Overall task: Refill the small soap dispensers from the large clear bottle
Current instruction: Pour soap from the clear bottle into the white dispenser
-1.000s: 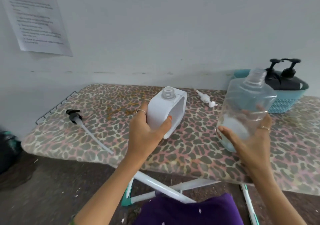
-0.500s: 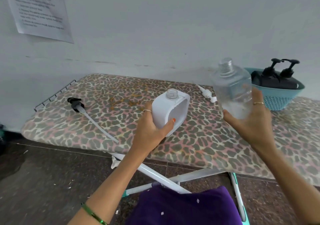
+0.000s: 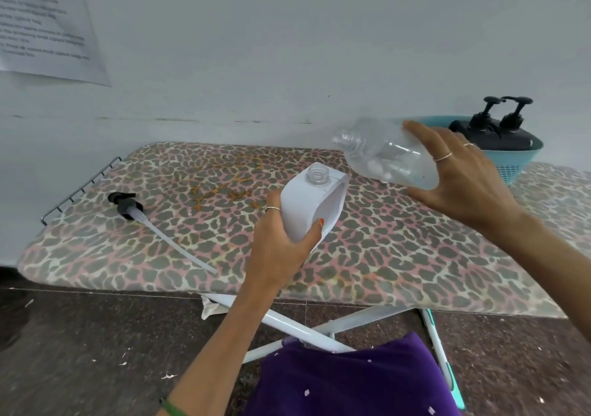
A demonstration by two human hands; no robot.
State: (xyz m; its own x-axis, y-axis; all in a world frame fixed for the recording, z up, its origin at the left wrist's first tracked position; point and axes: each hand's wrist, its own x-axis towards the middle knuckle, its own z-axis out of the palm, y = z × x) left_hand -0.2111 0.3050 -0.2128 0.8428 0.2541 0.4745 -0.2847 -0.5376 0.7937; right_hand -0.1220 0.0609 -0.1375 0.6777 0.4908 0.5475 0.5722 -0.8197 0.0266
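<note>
Clear plastic, the big bottle (image 3: 388, 156) lies nearly on its side in the right hand (image 3: 460, 172), fingers wrapped round its base, long axis running left with its open mouth up and to the right of the dispenser's neck. White and upright, the dispenser (image 3: 311, 203) sits mid-board on the ironing board (image 3: 192, 230), clasped low by the left hand (image 3: 281, 243).

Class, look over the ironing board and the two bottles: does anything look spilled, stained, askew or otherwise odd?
Yes: an orange-brown stain marks the board cover behind the white dispenser. A black pump lies loose on its side at the left. The clear bottle is tipped over, but no spill shows.
</note>
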